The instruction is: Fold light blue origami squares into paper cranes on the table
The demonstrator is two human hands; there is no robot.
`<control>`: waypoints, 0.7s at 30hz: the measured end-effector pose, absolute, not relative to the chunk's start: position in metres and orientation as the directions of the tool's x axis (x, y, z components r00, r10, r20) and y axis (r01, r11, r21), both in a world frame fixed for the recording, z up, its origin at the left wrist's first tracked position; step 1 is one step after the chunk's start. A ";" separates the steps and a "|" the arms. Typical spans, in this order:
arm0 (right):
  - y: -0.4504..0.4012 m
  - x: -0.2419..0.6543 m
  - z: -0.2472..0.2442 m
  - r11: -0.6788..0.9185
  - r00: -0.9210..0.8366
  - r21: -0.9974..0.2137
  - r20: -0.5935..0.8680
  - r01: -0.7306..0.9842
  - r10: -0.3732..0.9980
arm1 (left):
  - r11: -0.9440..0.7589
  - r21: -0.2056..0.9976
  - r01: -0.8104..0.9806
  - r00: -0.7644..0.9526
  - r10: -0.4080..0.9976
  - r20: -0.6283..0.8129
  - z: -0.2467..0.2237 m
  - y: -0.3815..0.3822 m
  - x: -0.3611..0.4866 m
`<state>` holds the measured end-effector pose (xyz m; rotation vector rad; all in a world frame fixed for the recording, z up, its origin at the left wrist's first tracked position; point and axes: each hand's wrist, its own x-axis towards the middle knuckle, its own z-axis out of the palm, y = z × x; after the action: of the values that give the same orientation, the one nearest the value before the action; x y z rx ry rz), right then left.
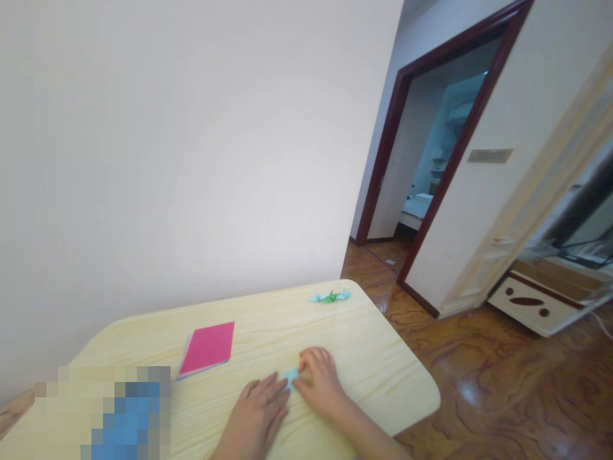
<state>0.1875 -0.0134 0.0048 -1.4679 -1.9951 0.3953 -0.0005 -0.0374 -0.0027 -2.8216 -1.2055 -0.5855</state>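
Observation:
A small piece of light blue folded paper (pixel 290 379) lies on the pale wood-grain table (pixel 368 364), pinched between my two hands. My left hand (pixel 257 412) presses its fingertips against the paper from the lower left. My right hand (pixel 320 381) curls over its right side, hiding part of it. Farther left lies a stack of origami paper (pixel 207 349) with a pink top sheet. Near the far edge rests a paper crane (pixel 330 296) in green and light blue, beyond reach of neither hand's fingers touching it.
A pixelated blue and cream patch (pixel 115 409) covers the table's lower left. A white wall (pixel 167 160) runs behind the table. To the right are a polished wood floor (pixel 479 377), a dark-framed doorway (pixel 431 140) and a low white-and-brown piece of furniture (pixel 541 297).

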 end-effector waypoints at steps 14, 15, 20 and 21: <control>-0.011 0.175 0.005 0.244 -0.076 -0.530 0.318 0.812 0.945 | -0.708 0.024 0.706 0.662 0.671 0.335 0.000 -0.055 -0.006; -0.011 0.174 0.005 0.247 -0.079 -0.521 0.323 0.817 0.943 | -0.704 0.007 0.710 0.660 0.669 0.341 -0.002 -0.055 -0.007; -0.011 0.173 0.005 0.258 -0.092 -0.514 0.326 0.818 0.941 | -0.691 -0.025 0.723 0.648 0.664 0.373 -0.012 -0.060 -0.015; -0.011 0.173 0.004 0.261 -0.095 -0.514 0.326 0.817 0.941 | -0.688 -0.016 0.725 0.641 0.666 0.381 -0.013 -0.061 -0.017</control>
<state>0.1726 -0.0108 0.0045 -1.5874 -1.9409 0.2682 -0.0165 -0.0607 -0.0128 -2.6916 -1.1512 -0.5238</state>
